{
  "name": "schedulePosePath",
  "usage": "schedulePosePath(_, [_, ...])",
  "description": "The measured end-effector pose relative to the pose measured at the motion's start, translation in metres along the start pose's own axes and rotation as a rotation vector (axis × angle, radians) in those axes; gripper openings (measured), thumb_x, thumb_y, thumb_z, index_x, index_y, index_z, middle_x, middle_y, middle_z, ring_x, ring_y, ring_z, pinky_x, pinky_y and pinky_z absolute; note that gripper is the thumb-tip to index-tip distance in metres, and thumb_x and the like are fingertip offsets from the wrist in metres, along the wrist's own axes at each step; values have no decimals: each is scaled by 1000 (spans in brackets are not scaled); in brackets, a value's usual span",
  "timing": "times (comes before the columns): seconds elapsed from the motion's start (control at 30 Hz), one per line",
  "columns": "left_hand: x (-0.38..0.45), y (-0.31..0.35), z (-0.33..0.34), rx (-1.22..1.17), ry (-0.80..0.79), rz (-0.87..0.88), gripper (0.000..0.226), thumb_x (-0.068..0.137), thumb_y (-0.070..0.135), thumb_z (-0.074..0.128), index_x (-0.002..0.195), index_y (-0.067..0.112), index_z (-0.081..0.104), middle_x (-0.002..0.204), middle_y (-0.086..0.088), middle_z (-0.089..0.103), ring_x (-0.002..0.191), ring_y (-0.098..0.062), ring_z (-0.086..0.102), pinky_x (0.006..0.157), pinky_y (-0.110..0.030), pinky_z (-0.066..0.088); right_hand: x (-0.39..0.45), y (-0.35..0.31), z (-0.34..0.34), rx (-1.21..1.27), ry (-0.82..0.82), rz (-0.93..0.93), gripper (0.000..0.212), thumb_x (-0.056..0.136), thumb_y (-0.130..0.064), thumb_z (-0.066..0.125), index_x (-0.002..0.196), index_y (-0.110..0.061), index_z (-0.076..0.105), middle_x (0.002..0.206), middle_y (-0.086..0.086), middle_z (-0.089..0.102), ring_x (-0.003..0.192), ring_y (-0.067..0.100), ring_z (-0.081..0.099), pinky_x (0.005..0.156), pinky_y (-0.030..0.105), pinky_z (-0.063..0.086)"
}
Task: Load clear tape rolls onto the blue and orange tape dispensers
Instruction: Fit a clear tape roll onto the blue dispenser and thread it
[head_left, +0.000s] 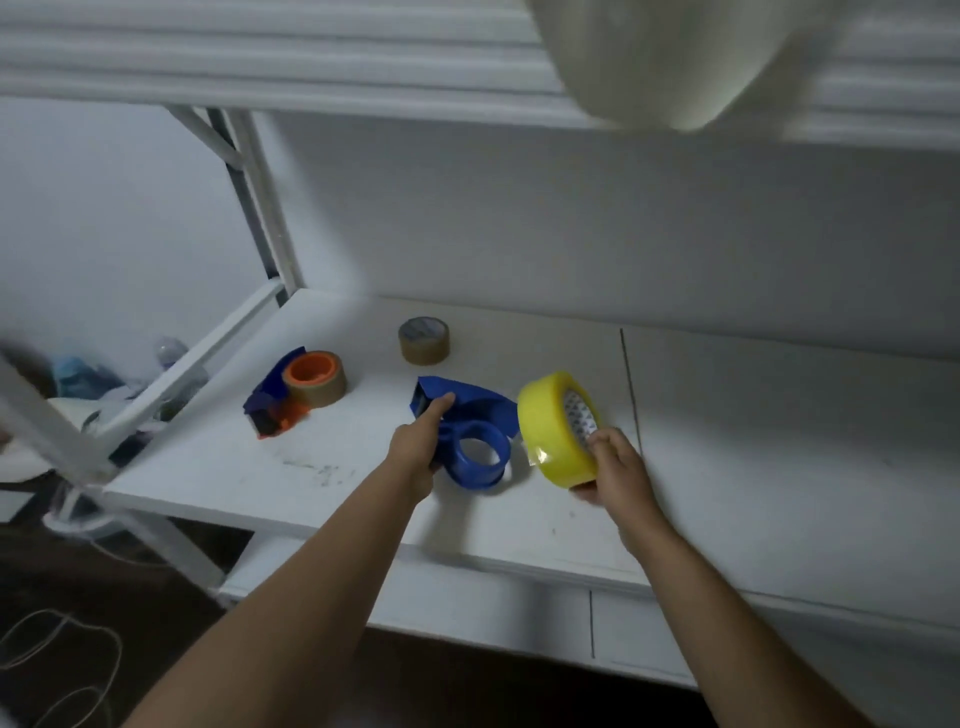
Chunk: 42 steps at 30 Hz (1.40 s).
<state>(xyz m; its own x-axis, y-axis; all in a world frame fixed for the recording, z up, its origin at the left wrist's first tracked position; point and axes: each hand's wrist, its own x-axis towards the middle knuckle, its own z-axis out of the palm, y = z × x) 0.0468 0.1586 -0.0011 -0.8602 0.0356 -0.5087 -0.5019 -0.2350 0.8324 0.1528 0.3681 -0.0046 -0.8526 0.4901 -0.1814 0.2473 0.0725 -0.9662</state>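
My left hand (422, 446) grips the blue tape dispenser (475, 431) just above the white shelf (753, 467), thumb stretched along its top; its round hub is bare. Just right of it, my right hand (615, 467) holds a yellowish clear tape roll (553, 428) on edge, fingers curled round its rim and core. The roll and the dispenser are close but apart. Farther left on the shelf lies a second dispenser (270, 402), blue and orange, with a brownish roll (318, 379) on its orange hub. Another brownish roll (423, 340) lies flat near the back wall.
A white upper shelf (260, 62) hangs overhead, and a pale blurred object (665, 62) hangs at the top right. White frame bars (171, 379) stand at the shelf's left end, with clutter and bottles (104, 379) behind. A cord (62, 654) lies on the dark floor.
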Motion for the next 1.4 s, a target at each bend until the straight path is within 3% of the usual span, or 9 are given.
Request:
schedulePosePath(0.33, [13, 17, -83, -4, -90, -89, 58, 73, 40, 79, 115, 5, 60, 106, -14, 71, 97, -29, 67, 86, -38, 56, -46, -2, 85, -3, -3, 100, 17, 100, -22, 40, 96, -20, 55, 109, 8, 59, 95, 29, 62, 70, 45, 60])
schedulePosePath(0.53, [22, 20, -91, 65, -53, -102, 57, 71, 42, 78, 114, 8, 62, 104, -12, 71, 97, -28, 67, 88, -39, 56, -44, 4, 104, -50, -99, 35, 23, 101, -23, 38, 83, -24, 52, 102, 3, 57, 89, 21, 59, 63, 38, 59])
schedulePosePath(0.77, [30, 26, -99, 96, 12, -84, 45, 79, 38, 72, 111, 8, 60, 95, -9, 69, 89, -26, 66, 80, -37, 56, -31, 1, 112, -67, -120, 23, 23, 100, -27, 41, 81, -29, 54, 98, -1, 59, 90, 22, 60, 69, 49, 60])
schedulePosePath(0.87, [35, 29, -102, 84, 21, -94, 61, 76, 39, 75, 123, 10, 50, 105, -11, 66, 94, -27, 65, 74, -38, 57, -29, -4, 115, -86, -129, 35, 24, 99, -29, 43, 79, -32, 55, 98, 0, 60, 90, 24, 62, 67, 50, 60])
schedulePosePath(0.97, [42, 32, -108, 58, -11, -99, 77, 74, 35, 78, 134, 18, 33, 114, -12, 59, 102, -30, 63, 89, -47, 55, -29, -9, 120, -132, -144, 31, 21, 99, -29, 42, 83, -30, 54, 100, 1, 60, 89, 23, 62, 67, 46, 61])
schedulePosePath(1.03, [45, 36, -112, 35, -68, -98, 75, 77, 31, 77, 135, 25, 29, 116, -11, 58, 102, -31, 63, 88, -49, 55, -28, -13, 126, -152, -139, 20, 20, 99, -29, 41, 84, -30, 54, 102, 3, 61, 88, 23, 63, 66, 44, 61])
schedulePosePath(1.2, [53, 52, -128, 68, -172, -94, 58, 79, 24, 77, 122, 14, 40, 115, -14, 59, 98, -32, 66, 79, -50, 58, -34, -26, 151, -198, -72, 32, 19, 99, -30, 41, 85, -29, 54, 106, 5, 61, 90, 24, 63, 68, 48, 61])
schedulePosePath(1.33, [59, 70, -148, 357, -224, 39, 38, 80, 30, 76, 106, 12, 55, 101, -9, 67, 80, -17, 67, 56, -24, 55, -38, -36, 173, -325, -9, 12, 16, 99, -31, 40, 94, -24, 54, 101, 3, 60, 93, 24, 61, 74, 49, 59])
schedulePosePath(1.4, [65, 77, -158, 527, -239, 131, 31, 79, 36, 76, 89, 15, 55, 93, -6, 66, 77, -13, 63, 65, -26, 54, -42, -38, 181, -394, 27, -13, 19, 96, -38, 39, 94, -26, 52, 97, 1, 60, 92, 26, 60, 78, 52, 57])
